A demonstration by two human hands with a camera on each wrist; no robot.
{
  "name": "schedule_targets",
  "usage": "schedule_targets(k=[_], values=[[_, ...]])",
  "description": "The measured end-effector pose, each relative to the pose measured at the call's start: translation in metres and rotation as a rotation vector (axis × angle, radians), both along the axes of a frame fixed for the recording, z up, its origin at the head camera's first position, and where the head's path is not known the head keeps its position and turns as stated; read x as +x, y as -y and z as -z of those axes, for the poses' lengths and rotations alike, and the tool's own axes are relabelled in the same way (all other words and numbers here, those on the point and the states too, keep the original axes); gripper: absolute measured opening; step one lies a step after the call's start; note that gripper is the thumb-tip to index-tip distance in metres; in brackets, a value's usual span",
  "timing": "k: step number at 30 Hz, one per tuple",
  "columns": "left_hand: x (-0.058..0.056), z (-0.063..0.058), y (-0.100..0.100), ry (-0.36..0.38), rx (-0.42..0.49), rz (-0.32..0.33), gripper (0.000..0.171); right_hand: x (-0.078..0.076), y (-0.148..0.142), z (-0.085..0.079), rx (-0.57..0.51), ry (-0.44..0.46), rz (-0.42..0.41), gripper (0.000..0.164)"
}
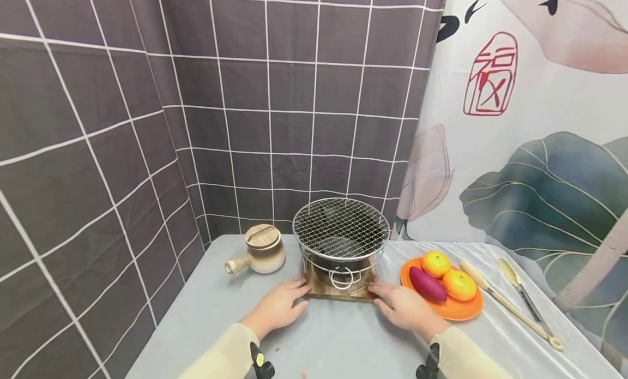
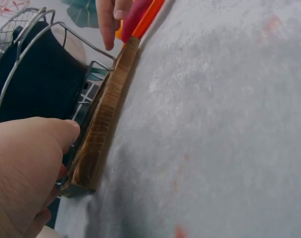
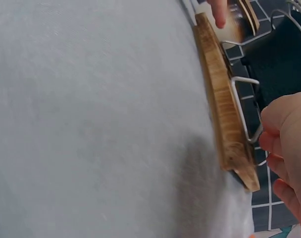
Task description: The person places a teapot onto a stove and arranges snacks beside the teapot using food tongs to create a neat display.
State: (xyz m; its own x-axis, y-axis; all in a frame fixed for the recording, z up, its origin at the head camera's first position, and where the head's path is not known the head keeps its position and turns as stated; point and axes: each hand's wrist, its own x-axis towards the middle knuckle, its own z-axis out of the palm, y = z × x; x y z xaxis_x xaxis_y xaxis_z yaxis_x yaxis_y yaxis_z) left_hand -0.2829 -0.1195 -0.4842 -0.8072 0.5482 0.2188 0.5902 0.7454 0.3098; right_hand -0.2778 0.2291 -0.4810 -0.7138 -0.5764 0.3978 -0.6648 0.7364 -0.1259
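Observation:
A round charcoal grill [image 1: 342, 229] with a wire mesh top and a dark bowl stands on a square wooden board [image 1: 324, 292]. At the board's left front corner is my left hand [image 1: 278, 308], fingertips touching or nearly touching its side. Opposite it, my right hand [image 1: 408, 309] reaches the right front corner with fingers extended. The left wrist view has the thumb [image 2: 66, 133] close above the wooden edge [image 2: 102, 126]. From the right wrist, the fingers [image 3: 275, 144] are beside the board [image 3: 224, 104] and a wire leg; exact contact is hard to tell.
Left of the grill stands a small lidded clay pot [image 1: 267, 259] with a side handle. To the right, an orange plate [image 1: 461, 312] bears two oranges and a purple sweet potato. Wooden tongs [image 1: 510, 305] and metal tongs [image 1: 530, 300] lie farther right. A tiled-pattern cloth [image 1: 289, 133] hangs behind.

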Motion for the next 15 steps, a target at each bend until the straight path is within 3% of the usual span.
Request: schedule_targets(k=[7,15], values=[[-0.001,0.013,-0.003,-0.013,-0.006,0.001,0.048,0.0,0.003,0.016,-0.023,-0.002,0.007,0.032],[-0.002,0.013,-0.006,-0.082,-0.035,0.03,0.051,-0.003,0.008,0.023,-0.053,0.014,0.024,0.034]])
